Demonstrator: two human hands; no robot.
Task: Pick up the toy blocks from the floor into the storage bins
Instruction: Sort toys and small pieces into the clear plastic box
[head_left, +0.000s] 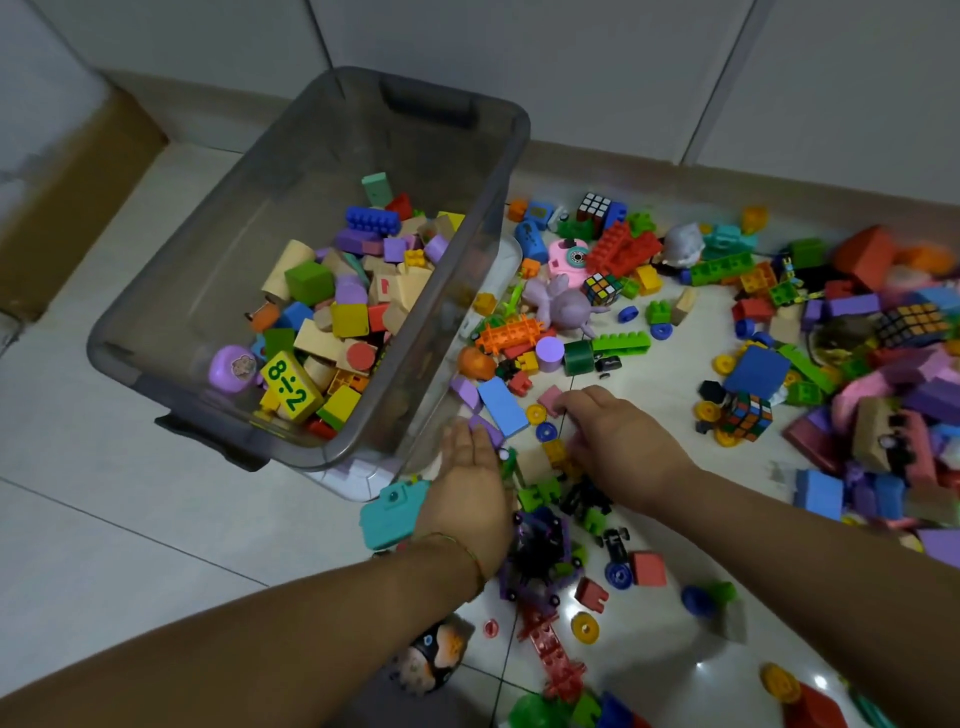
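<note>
Palm flat, fingers (460, 439) straight: your L hand (470, 483) sits at purple block (487, 429) by grey bin (521, 136); R hand (615, 439) rests by yellow block (554, 448), grip unclear.

head cam | looks steeply down | close above floor (130, 519) | single view

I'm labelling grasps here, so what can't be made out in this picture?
Head view only.
- Right hand: its back hides whatever its fingers touch.
- Black-and-orange toy: partly behind the left forearm.
- Block pile: cut off by the right edge.
- Pale object under the grey bin: mostly covered.
</note>
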